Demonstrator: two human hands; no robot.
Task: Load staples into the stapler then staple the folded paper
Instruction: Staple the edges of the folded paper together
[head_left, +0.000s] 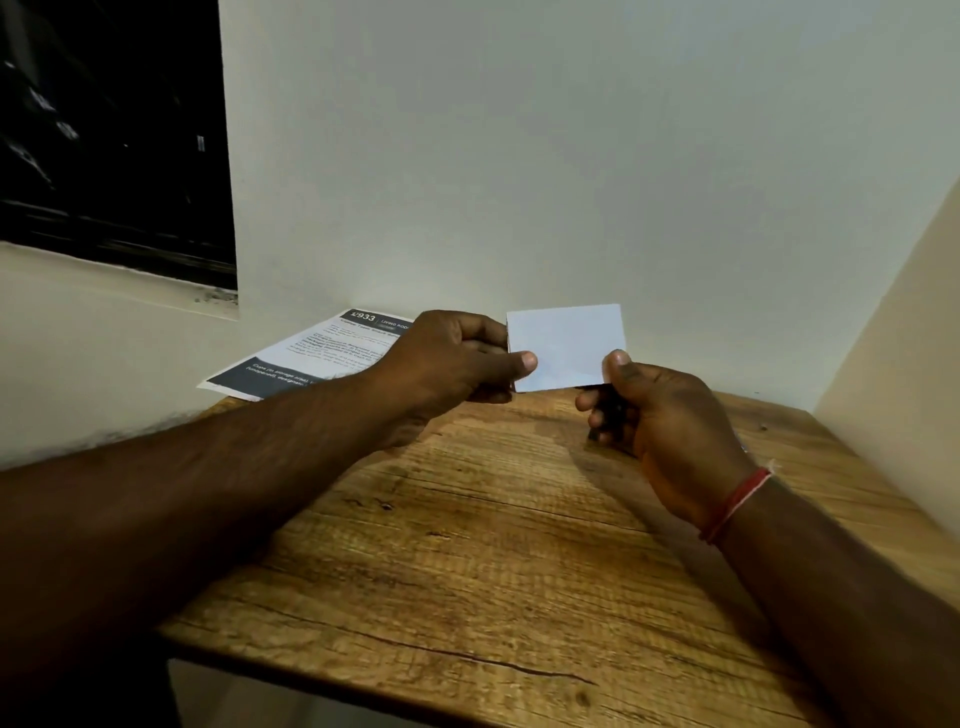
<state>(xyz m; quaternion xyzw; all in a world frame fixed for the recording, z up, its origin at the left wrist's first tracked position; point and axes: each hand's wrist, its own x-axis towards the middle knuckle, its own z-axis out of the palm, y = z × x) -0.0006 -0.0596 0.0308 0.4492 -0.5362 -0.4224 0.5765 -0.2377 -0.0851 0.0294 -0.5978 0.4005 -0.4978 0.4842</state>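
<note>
One view only, from the head, is given. A folded paper (569, 340) is held up in the middle of the frame, above the far part of a wooden table (467, 551), its long axis running left to right. Its left edge is pinched by the left hand (457, 358), thumb laid across the front. The right hand (670, 421) is curled round a dark thing, judged to be the stapler (612, 413) though mostly hidden, and its thumb is set against the paper's lower right corner. That corner lies just above the stapler, so the right hand is nearer. A printed sheet (322, 353) lies at left centre, against the wall.
</note>
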